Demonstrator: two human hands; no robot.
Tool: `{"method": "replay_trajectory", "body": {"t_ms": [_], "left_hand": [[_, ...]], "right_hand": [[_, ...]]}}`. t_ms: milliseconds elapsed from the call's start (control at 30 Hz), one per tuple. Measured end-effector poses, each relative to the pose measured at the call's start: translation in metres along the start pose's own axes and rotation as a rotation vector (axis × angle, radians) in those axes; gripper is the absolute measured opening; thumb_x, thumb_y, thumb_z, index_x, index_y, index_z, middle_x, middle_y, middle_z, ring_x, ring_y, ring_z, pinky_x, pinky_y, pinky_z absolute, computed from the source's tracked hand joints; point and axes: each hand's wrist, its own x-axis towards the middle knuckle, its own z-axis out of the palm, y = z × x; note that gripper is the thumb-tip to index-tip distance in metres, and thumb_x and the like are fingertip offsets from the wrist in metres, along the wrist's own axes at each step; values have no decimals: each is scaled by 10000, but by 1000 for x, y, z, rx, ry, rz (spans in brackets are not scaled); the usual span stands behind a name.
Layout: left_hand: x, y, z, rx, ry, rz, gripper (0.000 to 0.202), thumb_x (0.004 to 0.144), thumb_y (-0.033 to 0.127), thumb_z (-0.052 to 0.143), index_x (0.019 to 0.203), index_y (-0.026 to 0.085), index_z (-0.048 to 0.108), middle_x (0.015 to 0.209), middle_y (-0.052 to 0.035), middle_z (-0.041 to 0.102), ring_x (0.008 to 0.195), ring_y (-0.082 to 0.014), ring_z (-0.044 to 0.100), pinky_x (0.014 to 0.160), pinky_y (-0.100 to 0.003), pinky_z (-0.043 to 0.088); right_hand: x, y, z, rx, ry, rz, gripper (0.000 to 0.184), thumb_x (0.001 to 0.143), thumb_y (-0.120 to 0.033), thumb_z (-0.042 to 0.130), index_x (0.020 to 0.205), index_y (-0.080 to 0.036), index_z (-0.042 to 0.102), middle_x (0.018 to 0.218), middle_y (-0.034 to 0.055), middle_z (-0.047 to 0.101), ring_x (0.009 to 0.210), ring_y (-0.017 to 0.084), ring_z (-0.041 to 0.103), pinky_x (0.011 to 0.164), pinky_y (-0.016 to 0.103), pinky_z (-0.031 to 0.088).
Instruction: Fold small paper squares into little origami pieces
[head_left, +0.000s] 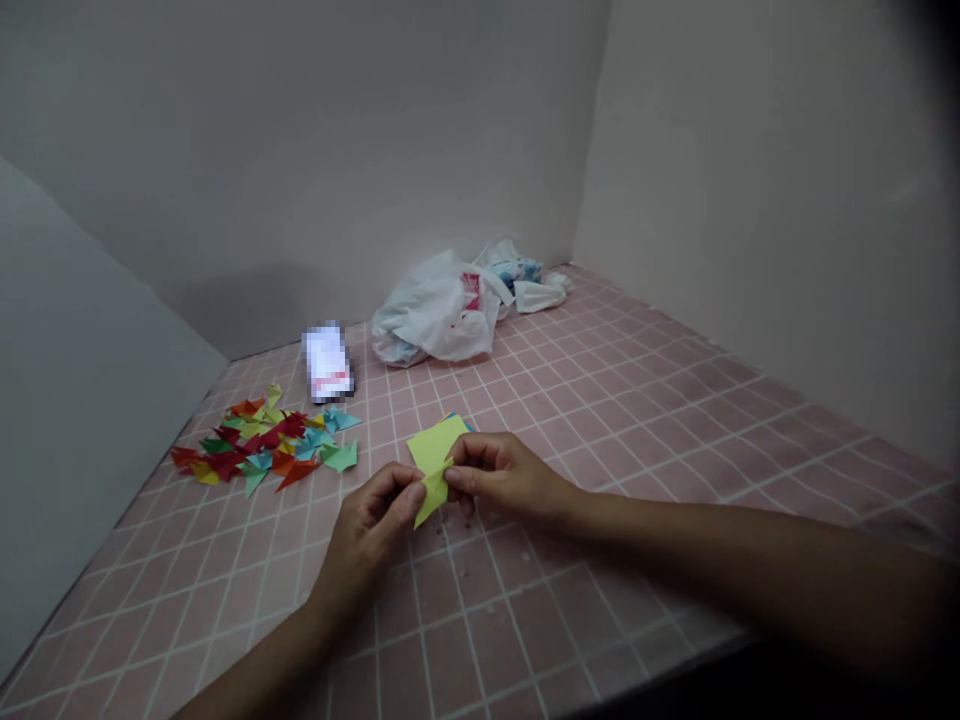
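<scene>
Head view: both forearms were closest to the camera, the left one (255,655) coming up from the bottom edge, the right one (720,545) reaching in from the right side. Left hand (375,515) had thumb and index finger clamped on the left side of a small folded yellow paper (432,500); its other fingers were curled in. Right hand (502,478) had thumb and fingertips pinched together on the paper's upper right edge; the rest of its fingers were partly hidden. The folded paper sat between the two hands, tilted, one pointed end toward the camera. Could not tell if it touched the surface below.

Just beyond the hands lay a yellow square sheet (433,440), partly covered by the folded paper and right hand, with a blue edge (470,425) showing beside it. Left of the hands, well apart: a loose heap of folded paper pieces (262,440) in red, orange, yellow, green and light blue, some overlapping. Right behind the heap was a phone (328,362), screen lit, content pixelated and unreadable. Farther back, near the wall (360,150), lay a crumpled white plastic bag (435,310) with a red patch, and next to it a smaller bundle (517,270) in white and blue. Everything rested on a pink tile-patterned surface (585,420) with pale grid lines.
</scene>
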Motion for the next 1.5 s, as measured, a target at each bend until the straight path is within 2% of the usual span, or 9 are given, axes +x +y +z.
{"method": "replay_trajectory", "body": {"t_ms": [167,367,533,800,1167,1500], "left_hand": [[0,-3,3,-84,-15,-115,277,859,446,648,804,175,657,703,0,602,617,-131,498,568,-236,387],[-1,-2,4,-144,-39,-154,237,864,411,662,807,181,670,741,-10,629,707,-156,576,650,-256,434],[-3,-2,6,-156,-5,-136,222,857,387,679,778,180,665,724,5,627,672,-123,539,642,-230,419],[-4,-5,8,-262,3,-217,219,813,376,727,788,186,619,720,13,626,663,-126,553,612,-224,423],[-4,-3,9,-227,2,-193,230,806,369,728,749,175,618,699,4,622,647,-124,543,605,-223,418],[-4,-1,11,-216,-8,-175,223,792,367,736,745,178,628,690,13,607,627,-114,515,577,-215,397]], "right_hand": [[-3,1,4,-4,-25,60,175,798,-281,669,720,-160,570,578,-46,571,518,75,513,529,217,387],[-4,2,5,22,-15,69,162,817,-262,659,726,-161,570,566,-50,560,512,74,499,521,212,362],[-5,0,5,-5,-45,38,169,864,-265,597,739,-152,587,593,-35,573,541,81,517,558,226,385],[-6,-1,5,-22,-70,52,157,845,-272,613,745,-154,581,624,-33,571,552,83,515,570,236,400],[-5,4,4,-16,-66,77,120,817,-251,621,755,-158,578,628,-33,570,550,79,518,563,230,411],[-8,3,7,-121,-23,38,111,802,-241,600,725,-167,569,623,-25,552,564,95,499,549,237,389]]}}
